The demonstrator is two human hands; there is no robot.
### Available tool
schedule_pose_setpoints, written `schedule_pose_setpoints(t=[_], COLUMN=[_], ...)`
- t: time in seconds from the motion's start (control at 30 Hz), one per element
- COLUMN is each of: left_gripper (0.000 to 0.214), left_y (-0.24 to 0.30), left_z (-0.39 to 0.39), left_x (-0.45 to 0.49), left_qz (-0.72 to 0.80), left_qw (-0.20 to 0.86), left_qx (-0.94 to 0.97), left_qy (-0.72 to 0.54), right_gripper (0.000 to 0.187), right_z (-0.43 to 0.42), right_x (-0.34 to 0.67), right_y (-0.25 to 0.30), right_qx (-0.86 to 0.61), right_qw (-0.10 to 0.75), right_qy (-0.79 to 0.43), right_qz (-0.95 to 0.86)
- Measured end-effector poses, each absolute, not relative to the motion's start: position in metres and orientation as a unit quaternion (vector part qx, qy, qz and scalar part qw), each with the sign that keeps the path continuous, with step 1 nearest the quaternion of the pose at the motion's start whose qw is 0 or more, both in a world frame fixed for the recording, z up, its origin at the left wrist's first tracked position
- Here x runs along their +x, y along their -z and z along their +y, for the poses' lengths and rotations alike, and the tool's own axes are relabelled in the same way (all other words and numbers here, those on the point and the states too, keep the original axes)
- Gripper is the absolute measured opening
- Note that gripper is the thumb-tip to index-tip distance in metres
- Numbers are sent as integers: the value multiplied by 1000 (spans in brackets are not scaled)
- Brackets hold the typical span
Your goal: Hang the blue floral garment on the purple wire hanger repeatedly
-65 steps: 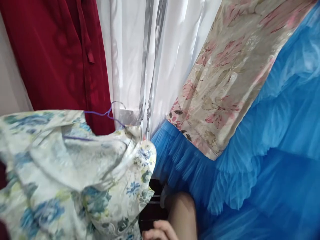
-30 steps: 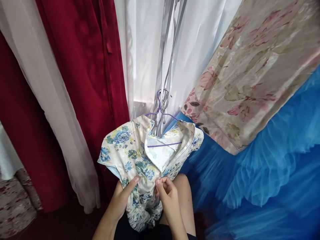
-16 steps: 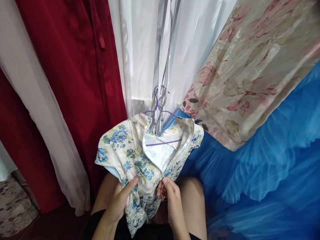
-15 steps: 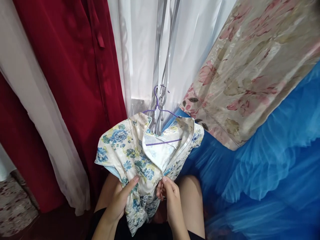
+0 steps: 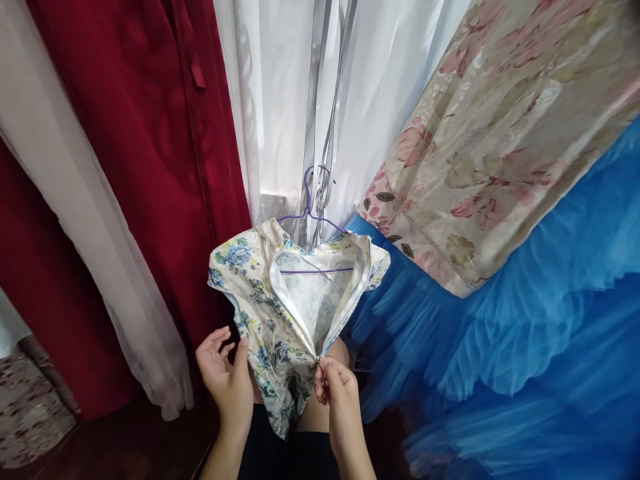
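Observation:
A white floral top (image 5: 260,300) with blue roses hangs on a purple wire hanger (image 5: 309,212) above my lap. Its zipped opening spreads in a V, and the pale lining shows with the hanger's lower bar across it. At the point of the V, my right hand (image 5: 340,390) pinches the zipper pull (image 5: 318,359) between thumb and fingers. My left hand (image 5: 227,367) is open at the garment's left side, fingers spread; its thumb is at the fabric's edge, and whether it touches I cannot tell.
Red cloth (image 5: 150,153) and a whitish drape (image 5: 95,187) hang on the left. White fabric (image 5: 280,93) with grey ribbons (image 5: 325,100) hangs behind the hanger. To the right are a beige floral garment (image 5: 480,160) and ruffled blue tulle (image 5: 540,333).
My left hand has let go of the top and moved left, its fingers now apart. The garment has shifted slightly and its opening spreads wider. My right hand stays at the zipper.

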State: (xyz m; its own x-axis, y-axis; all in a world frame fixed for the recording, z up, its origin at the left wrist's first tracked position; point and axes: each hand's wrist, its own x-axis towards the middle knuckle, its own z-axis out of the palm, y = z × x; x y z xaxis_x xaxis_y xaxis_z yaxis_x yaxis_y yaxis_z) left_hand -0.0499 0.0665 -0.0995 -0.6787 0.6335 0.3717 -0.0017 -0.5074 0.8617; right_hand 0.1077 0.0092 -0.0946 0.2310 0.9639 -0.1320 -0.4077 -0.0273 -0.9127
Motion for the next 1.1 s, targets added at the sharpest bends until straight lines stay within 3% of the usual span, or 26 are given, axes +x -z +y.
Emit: schedule_pose_setpoints(t=[0.07, 0.13, 0.27, 0.6, 0.93, 1.1], left_gripper=[19, 5, 17, 13, 9, 11], left_y=[106, 110, 116, 113, 107, 105], left_z=[60, 51, 38, 38, 41, 40], left_x=[-41, -28, -3, 0, -4, -9], left_qz=[438, 418, 402, 407, 341, 321], left_qw=[186, 259, 368, 395, 485, 481], left_qx=[453, 565, 648, 663, 653, 674], left_qy=[-754, -662, -532, -489, -471, -459], right_gripper=[53, 52, 46, 37, 45, 46], right_z=[10, 11, 12, 4, -4, -12], right_x=[104, 101, 99, 104, 107, 110], right_y=[94, 94, 99, 110, 101, 86], right_qx=[-459, -446, -386, -307, -434, -469], right_qw=[629, 635, 665, 644, 634, 615], right_qy=[-555, -565, -603, -673, -548, -501], right_qz=[-292, -278, -212, -193, -331, -389])
